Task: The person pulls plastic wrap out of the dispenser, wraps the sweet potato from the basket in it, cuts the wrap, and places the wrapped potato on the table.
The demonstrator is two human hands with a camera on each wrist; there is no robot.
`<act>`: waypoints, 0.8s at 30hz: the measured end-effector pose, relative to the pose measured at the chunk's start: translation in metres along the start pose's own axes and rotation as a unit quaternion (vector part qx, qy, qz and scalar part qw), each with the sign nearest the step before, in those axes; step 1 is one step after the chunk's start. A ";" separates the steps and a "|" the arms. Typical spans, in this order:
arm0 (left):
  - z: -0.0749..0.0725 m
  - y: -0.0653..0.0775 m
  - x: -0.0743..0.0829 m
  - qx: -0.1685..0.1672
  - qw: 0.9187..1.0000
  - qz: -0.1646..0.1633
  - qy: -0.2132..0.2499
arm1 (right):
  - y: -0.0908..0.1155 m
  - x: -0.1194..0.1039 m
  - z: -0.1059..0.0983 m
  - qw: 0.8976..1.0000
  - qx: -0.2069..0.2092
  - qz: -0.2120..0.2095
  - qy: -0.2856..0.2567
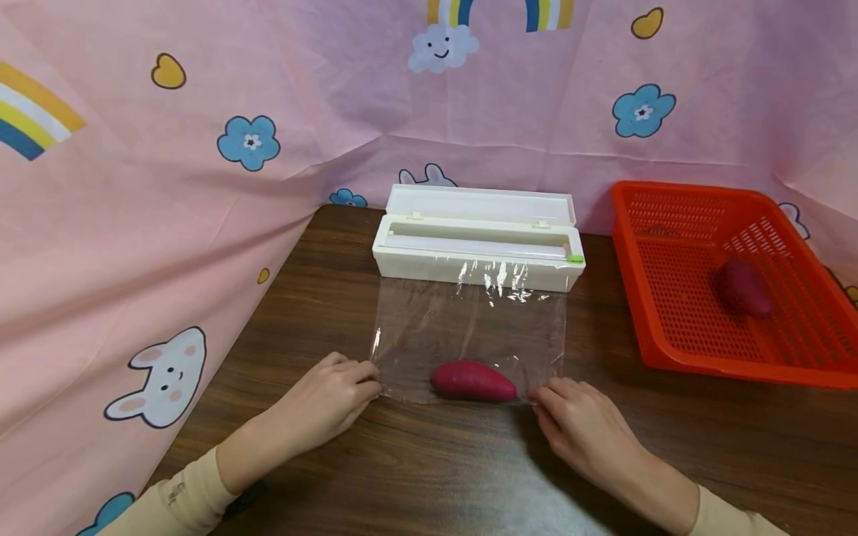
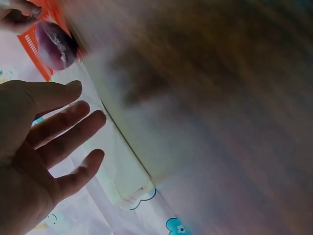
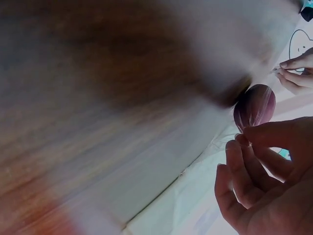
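A sheet of clear plastic wrap (image 1: 415, 320) runs from a white wrap box (image 1: 476, 272), lid up, toward the front. A purple-red sweet potato (image 1: 472, 380) lies at the sheet's front edge; film glints across it in the right wrist view. At the sheet's front left corner, my left hand (image 1: 335, 398) pinches the film; its fingers look somewhat spread in the left wrist view. My right hand (image 1: 586, 428) holds the opposite corner between thumb and fingertips, just right of the sweet potato. Inside the box, the film roll (image 1: 476, 247) is visible.
An orange-red plastic basket (image 1: 697, 335) stands at the right with another sweet potato (image 1: 744, 288) in it. A green piece (image 1: 575, 259) sits on the box's right front rim. Behind the brown wooden table (image 1: 429, 476) hangs a pink patterned cloth (image 1: 322, 89).
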State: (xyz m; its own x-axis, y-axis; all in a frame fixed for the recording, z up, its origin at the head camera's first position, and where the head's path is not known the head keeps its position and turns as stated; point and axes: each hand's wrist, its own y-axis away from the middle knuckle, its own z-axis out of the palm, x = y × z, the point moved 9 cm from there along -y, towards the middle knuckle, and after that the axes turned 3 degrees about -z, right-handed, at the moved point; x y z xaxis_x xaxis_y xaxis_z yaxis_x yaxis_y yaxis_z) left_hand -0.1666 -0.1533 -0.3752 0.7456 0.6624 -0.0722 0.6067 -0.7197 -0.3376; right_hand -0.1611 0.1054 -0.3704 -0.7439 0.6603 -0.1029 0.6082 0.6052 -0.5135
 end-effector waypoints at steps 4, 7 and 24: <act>-0.002 0.000 -0.001 0.017 1.000 0.004 -0.001 | 0.001 0.001 -0.001 1.000 0.003 0.002 -0.004; -0.002 0.001 -0.003 0.023 1.000 0.003 0.001 | 0.002 0.002 -0.002 1.000 0.005 0.005 -0.005; -0.004 0.001 -0.008 0.033 0.999 -0.004 0.013 | -0.001 0.002 -0.008 1.000 0.009 0.014 -0.021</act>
State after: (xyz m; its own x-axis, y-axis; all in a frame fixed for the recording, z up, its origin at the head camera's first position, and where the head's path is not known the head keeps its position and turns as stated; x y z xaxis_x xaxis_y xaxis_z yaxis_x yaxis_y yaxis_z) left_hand -0.1710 -0.1601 -0.3715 0.7480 0.6623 -0.0443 0.5945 -0.6981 -0.3989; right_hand -0.1607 0.1100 -0.3633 -0.7377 0.6577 -0.1522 0.6238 0.5780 -0.5260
